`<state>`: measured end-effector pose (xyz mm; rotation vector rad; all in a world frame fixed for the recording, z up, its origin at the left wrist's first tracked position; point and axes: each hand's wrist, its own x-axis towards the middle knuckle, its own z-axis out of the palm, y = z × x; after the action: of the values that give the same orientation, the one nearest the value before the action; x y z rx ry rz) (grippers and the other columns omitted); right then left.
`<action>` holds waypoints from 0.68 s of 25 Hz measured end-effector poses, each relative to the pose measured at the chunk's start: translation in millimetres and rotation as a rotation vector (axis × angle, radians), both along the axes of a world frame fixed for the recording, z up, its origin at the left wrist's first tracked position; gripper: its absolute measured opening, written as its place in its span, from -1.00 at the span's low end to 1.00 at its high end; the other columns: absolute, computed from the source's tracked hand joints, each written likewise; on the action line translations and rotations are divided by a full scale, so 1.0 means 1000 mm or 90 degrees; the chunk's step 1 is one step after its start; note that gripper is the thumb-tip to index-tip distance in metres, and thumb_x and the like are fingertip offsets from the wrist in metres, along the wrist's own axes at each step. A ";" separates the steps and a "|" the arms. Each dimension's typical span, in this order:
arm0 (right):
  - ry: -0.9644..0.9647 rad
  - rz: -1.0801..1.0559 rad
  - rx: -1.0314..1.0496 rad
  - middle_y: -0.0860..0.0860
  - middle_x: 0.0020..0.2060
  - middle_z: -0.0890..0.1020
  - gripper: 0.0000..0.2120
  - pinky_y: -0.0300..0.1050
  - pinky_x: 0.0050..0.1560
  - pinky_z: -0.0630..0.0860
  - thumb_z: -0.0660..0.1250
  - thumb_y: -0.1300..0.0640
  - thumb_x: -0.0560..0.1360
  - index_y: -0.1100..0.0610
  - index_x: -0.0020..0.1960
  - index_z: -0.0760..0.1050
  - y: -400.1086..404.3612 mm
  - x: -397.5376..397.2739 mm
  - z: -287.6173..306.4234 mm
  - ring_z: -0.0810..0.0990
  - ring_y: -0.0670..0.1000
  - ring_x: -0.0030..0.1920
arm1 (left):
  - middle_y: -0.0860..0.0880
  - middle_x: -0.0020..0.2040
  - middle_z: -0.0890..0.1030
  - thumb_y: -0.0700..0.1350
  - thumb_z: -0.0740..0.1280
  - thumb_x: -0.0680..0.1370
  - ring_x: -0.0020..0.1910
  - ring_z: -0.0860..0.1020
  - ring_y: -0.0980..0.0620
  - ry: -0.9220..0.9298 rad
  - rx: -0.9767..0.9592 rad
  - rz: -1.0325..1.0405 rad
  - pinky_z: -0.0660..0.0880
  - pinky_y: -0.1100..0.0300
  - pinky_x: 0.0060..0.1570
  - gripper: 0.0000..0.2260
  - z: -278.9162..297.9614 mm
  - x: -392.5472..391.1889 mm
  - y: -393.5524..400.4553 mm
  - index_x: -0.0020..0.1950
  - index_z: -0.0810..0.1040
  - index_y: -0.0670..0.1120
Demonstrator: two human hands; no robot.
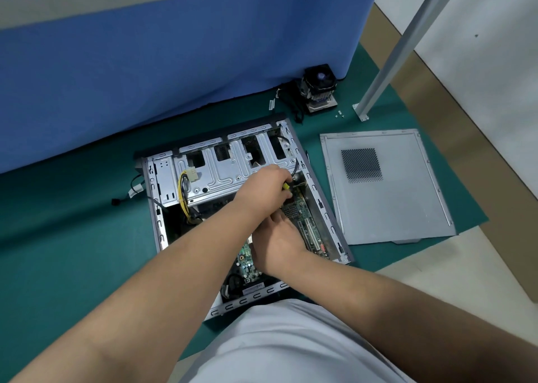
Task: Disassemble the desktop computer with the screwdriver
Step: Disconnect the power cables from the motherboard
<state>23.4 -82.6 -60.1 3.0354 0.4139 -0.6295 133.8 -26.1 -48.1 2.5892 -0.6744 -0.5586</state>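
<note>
Now the left hand (266, 189) clamps the yellow-handled screwdriver (286, 186) inside the open grey metal computer case (317, 202); right hand (279, 244) (fingers hidden, grip unclear) steadies; next, loosen a motherboard screw.

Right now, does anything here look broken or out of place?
Nothing looks broken. The side panel, the cooler fan and a few loose screws lie on the mat, apart from the open case.
</note>
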 end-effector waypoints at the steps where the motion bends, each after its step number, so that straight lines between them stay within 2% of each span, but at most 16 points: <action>1: -0.020 0.018 -0.009 0.25 0.45 0.30 -0.44 0.13 0.59 0.04 0.27 -0.05 0.58 0.25 0.47 0.39 -0.002 0.001 0.001 0.20 0.30 0.48 | -0.05 0.19 0.53 -0.05 0.43 0.59 0.11 0.56 -0.09 -0.006 -0.006 0.007 0.50 0.08 0.04 -0.72 0.001 0.002 0.000 0.29 0.58 -0.05; 3: -0.066 0.051 -0.013 0.24 0.45 0.31 -0.48 0.13 0.61 -0.03 0.28 -0.01 0.55 0.26 0.41 0.47 -0.006 0.004 0.003 0.20 0.29 0.50 | -0.05 0.14 0.49 -0.08 0.44 0.58 0.03 0.55 -0.09 -0.027 -0.022 0.027 0.51 0.07 0.01 -0.80 0.006 0.007 0.004 0.18 0.58 -0.06; 5: -0.093 0.076 0.005 0.22 0.43 0.32 -0.52 0.11 0.60 -0.01 0.32 0.01 0.50 0.25 0.34 0.54 -0.008 0.010 0.004 0.23 0.26 0.49 | -0.06 0.09 0.48 -0.14 0.41 0.58 0.00 0.55 -0.12 -0.056 -0.022 0.051 0.54 0.01 0.01 -0.87 0.012 0.016 0.011 0.11 0.55 -0.08; 7: -0.097 0.082 0.051 0.17 0.43 0.34 -0.54 0.08 0.59 0.10 0.36 0.01 0.48 0.21 0.30 0.56 -0.011 0.016 0.006 0.28 0.21 0.47 | -0.08 0.07 0.53 -0.18 0.34 0.58 0.00 0.56 -0.15 -0.074 -0.027 0.084 0.53 0.02 0.00 -0.89 0.019 0.026 0.018 0.10 0.56 -0.09; 9: -0.104 0.048 0.163 0.11 0.39 0.39 -0.62 0.03 0.49 0.32 0.37 0.07 0.51 0.18 0.29 0.55 -0.018 0.026 0.006 0.40 0.13 0.36 | -0.08 0.05 0.64 -0.20 0.31 0.58 0.03 0.60 -0.12 -0.078 -0.064 0.150 0.54 0.05 0.05 -0.85 0.027 0.037 0.023 0.10 0.63 -0.08; 11: -0.124 -0.069 0.337 0.04 0.28 0.41 -0.77 -0.06 0.24 0.55 0.35 0.16 0.57 0.19 0.21 0.53 -0.024 0.039 0.008 0.54 0.02 0.14 | -0.06 -0.04 0.71 -0.21 0.33 0.58 -0.02 0.65 -0.08 -0.065 -0.135 0.228 0.56 0.07 0.08 -0.86 0.035 0.046 0.028 0.04 0.67 -0.08; 13: -0.145 -0.238 0.493 -0.04 0.19 0.39 -0.80 -0.16 0.01 0.60 0.36 0.15 0.60 0.13 0.18 0.44 -0.027 0.053 0.010 0.57 -0.05 -0.03 | -0.04 -0.15 0.71 -0.21 0.36 0.59 -0.13 0.69 -0.03 -0.032 -0.207 0.278 0.60 0.10 0.05 -0.92 0.039 0.053 0.033 -0.01 0.66 -0.09; 15: -0.142 -0.367 0.590 -0.07 0.13 0.44 -0.76 -0.19 -0.03 0.59 0.36 0.16 0.60 0.06 0.21 0.37 -0.024 0.065 0.009 0.59 -0.07 -0.02 | -0.02 -0.20 0.70 -0.20 0.38 0.60 -0.23 0.70 0.05 -0.001 -0.246 0.284 0.63 0.16 -0.03 -0.94 0.042 0.057 0.035 -0.04 0.64 -0.07; 17: -0.121 -0.448 0.645 -0.09 0.03 0.56 -0.77 -0.22 -0.07 0.58 0.34 0.17 0.62 0.02 0.22 0.38 -0.022 0.073 0.006 0.62 -0.08 -0.03 | -0.01 -0.21 0.70 -0.20 0.39 0.61 -0.27 0.69 0.11 0.022 -0.273 0.275 0.63 0.22 -0.10 -0.92 0.044 0.060 0.037 -0.06 0.63 -0.05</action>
<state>96.0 -105.1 -53.7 4.1700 -0.5765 -0.0799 194.3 10.7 -4.3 2.2143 -0.1787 -0.2791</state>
